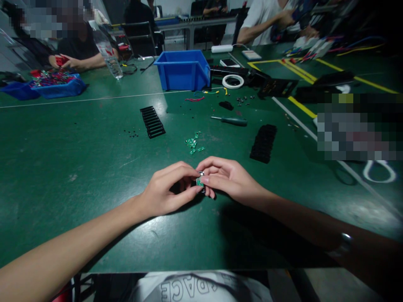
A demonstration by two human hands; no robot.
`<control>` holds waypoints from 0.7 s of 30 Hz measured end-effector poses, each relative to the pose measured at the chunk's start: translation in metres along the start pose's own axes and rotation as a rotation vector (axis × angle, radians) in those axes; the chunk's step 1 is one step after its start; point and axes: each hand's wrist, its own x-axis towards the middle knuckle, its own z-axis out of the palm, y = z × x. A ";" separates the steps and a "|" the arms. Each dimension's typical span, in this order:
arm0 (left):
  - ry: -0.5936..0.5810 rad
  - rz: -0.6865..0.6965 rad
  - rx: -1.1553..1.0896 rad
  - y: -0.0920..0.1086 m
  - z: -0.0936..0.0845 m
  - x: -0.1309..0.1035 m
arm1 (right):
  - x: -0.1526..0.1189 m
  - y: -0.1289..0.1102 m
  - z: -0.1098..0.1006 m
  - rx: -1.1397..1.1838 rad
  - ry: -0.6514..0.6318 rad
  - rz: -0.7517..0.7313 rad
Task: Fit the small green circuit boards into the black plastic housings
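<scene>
Near the front middle of the green table, my left hand (171, 184) and my right hand (228, 178) meet, both closed on one small part. Between the fingertips shows a small green circuit board (199, 182) with a dark and pale edge around it; most of it is covered by the fingers. My right thumb presses on its face, while my left thumb and forefinger pinch its side. Just beyond the hands lies a loose pile of small green circuit boards (192, 143). Farther off rests a screwdriver (233, 121) with a dark green handle.
A black slotted frame (153, 121) lies left, beside tiny dark bits (131, 134). To the right is a stack of black parts (263, 143). A blue bin (182, 71), a white ring (233, 81) and a plastic bottle (108, 54) stand farther back. Other people sit across the table.
</scene>
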 end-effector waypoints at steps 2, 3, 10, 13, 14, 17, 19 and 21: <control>-0.006 -0.003 0.001 0.000 0.000 0.000 | 0.000 0.000 0.000 0.000 -0.001 0.002; -0.010 -0.008 0.002 0.000 0.000 0.000 | 0.000 0.000 0.000 0.000 -0.002 0.003; -0.019 -0.014 0.000 0.000 0.000 0.000 | 0.000 0.000 -0.001 -0.002 -0.005 0.006; -0.019 -0.014 -0.004 0.000 -0.001 0.000 | 0.000 -0.001 0.000 -0.005 -0.005 0.009; -0.020 -0.014 -0.006 0.000 -0.001 0.000 | 0.000 -0.001 0.000 -0.005 -0.008 0.009; -0.024 -0.014 -0.010 0.000 0.000 0.000 | 0.000 -0.001 0.000 -0.006 -0.012 0.008; -0.027 -0.017 -0.011 0.000 0.000 0.000 | 0.001 -0.001 0.000 -0.007 -0.010 0.010; -0.029 -0.023 -0.012 0.000 -0.001 -0.001 | 0.001 -0.001 0.000 -0.007 -0.006 0.012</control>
